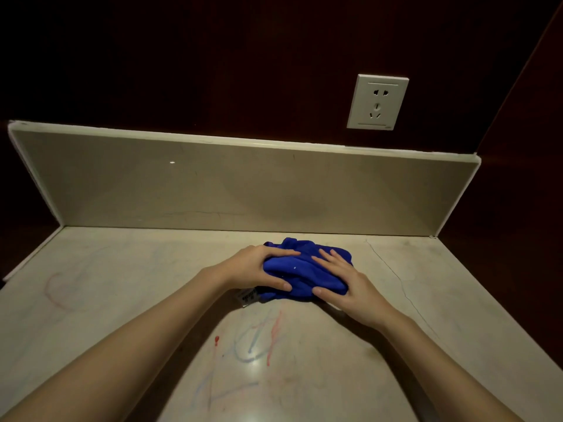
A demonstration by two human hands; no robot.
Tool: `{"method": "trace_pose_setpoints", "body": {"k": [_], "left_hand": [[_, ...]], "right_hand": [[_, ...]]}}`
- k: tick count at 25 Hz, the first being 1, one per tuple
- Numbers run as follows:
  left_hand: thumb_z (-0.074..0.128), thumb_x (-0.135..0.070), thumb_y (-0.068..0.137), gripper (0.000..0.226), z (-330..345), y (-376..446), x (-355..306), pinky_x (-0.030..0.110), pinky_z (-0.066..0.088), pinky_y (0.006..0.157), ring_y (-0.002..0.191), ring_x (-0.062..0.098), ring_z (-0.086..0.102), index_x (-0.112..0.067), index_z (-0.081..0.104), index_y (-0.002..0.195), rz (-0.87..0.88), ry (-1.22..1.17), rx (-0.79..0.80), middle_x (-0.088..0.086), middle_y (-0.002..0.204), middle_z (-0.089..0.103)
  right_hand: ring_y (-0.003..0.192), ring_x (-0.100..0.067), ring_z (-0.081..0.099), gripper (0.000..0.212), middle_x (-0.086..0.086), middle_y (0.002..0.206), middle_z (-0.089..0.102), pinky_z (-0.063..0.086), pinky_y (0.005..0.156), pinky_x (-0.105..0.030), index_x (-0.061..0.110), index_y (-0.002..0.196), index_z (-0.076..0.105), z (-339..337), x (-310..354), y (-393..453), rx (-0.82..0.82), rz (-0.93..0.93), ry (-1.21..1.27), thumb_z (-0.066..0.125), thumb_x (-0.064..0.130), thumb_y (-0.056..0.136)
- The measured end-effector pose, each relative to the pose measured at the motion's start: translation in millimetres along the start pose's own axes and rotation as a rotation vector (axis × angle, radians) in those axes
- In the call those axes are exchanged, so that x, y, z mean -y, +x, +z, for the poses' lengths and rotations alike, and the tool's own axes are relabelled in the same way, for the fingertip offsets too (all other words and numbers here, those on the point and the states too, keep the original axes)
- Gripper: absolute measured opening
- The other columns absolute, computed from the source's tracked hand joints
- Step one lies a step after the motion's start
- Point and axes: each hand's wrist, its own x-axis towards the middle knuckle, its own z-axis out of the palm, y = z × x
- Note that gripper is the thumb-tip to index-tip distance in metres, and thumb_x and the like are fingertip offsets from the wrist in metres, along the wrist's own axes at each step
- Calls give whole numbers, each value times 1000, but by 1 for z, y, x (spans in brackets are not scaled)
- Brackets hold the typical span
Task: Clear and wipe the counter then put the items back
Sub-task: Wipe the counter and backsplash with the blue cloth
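Head view showed you gripping the bunched blue cloth (300, 271) with both hands, left hand (259, 266) curled over its left end, right hand (341, 281) over its right, on the desk (122, 269) near the backsplash (213, 184), with the crayon-like scribbles (259, 339) lying just nearer you than the cloth.

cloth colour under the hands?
Solid royal blue cloth, bunched under both hands, with a white printed tag at its near-left edge. Head view, the only one.
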Motion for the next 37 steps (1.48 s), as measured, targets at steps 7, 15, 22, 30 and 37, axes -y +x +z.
{"method": "trace_pose_setpoints", "body": {"k": [7,15,22,30,37], "left_hand": [[74,-50,76,71,30,-95,-41,26,41,103,119,6,51,-50,39,137,-19,31,-3,-19,135,53],[74,-53,73,68,73,-189,-78,23,38,104,122,1,50,-57,40,132,-29,22,-113,-25,136,51],[77,-45,73,71,89,-214,-85,2,30,96,116,-14,44,-54,40,133,-22,23,-183,-36,130,45],[76,-47,74,69,56,-166,-45,23,42,102,116,-5,52,-55,42,133,-35,-78,-121,-26,130,55],[76,-42,77,68,3,-88,11,26,42,103,116,-5,52,-48,44,136,-15,-53,-99,-24,130,56]], "right_hand": [[143,3,5,63,21,154,19,14,119,-30,47,140,28,19,31,-82,68,-63,-33,61,45,87],[142,7,1,63,26,153,15,8,113,-16,52,137,24,37,58,-167,118,-134,-48,61,48,85],[141,12,-4,66,30,152,11,0,111,-11,55,137,22,46,53,-183,123,-208,-77,52,64,79],[142,9,-3,66,28,153,11,-3,109,-7,57,136,21,42,43,-117,160,-197,-68,45,71,76],[143,5,0,63,24,155,14,8,121,-34,56,135,19,40,34,-22,142,-136,-32,58,47,87]]}}
